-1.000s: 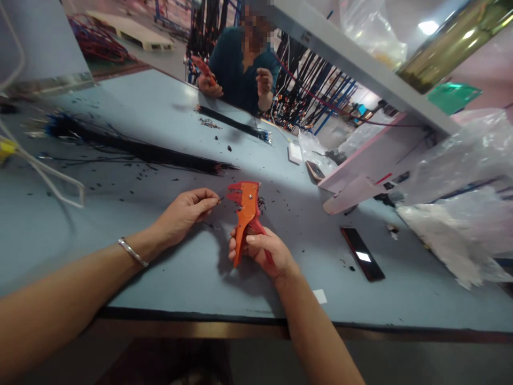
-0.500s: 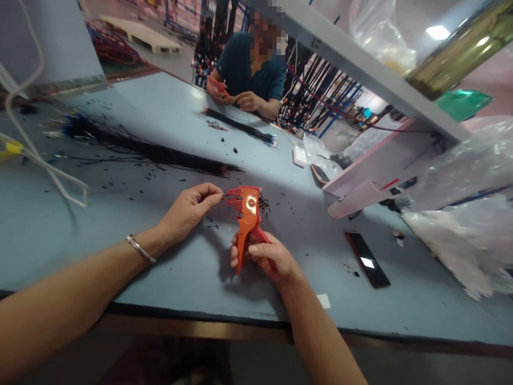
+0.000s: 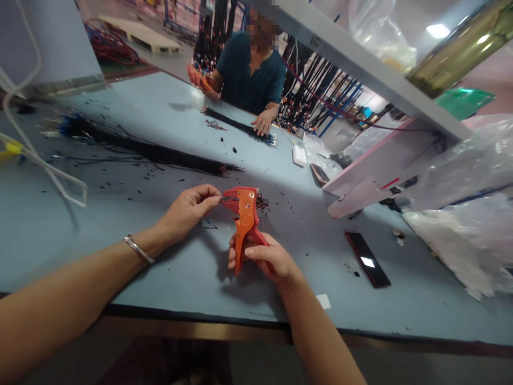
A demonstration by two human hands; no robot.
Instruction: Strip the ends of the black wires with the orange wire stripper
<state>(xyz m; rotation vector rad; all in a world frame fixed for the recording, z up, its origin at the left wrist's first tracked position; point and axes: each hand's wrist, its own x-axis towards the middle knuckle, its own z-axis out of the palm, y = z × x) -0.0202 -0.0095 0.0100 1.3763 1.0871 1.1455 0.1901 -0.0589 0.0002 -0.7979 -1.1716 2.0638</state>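
My right hand [image 3: 266, 258] is closed round the handles of an orange and red wire stripper [image 3: 247, 214], its jaws pointing left. Thumb and fingertips of my left hand [image 3: 196, 208] pinch a thin dark wire [image 3: 223, 199] right at the jaws; most of the wire is hidden. Small cut bits of black insulation [image 3: 262, 202] lie in a heap just behind the tool's head. Beyond my left hand a long bundle of black wires [image 3: 152, 152] lies across the table, blue-sleeved ends at the left, bare copper ends at the right.
A person [image 3: 250, 69] sits across the table [image 3: 192, 289], an orange tool in one hand, the other hand on a second wire bundle [image 3: 236, 124]. A phone [image 3: 367, 259] lies at right, near a white roll [image 3: 355, 199] and plastic bags [image 3: 460, 240]. A white wire frame [image 3: 60, 182] stands left.
My hands and the wire stripper have shifted very slightly left. Across the table, the person's hands have parted: the tool moved left and up, the other hand came down onto the bundle.
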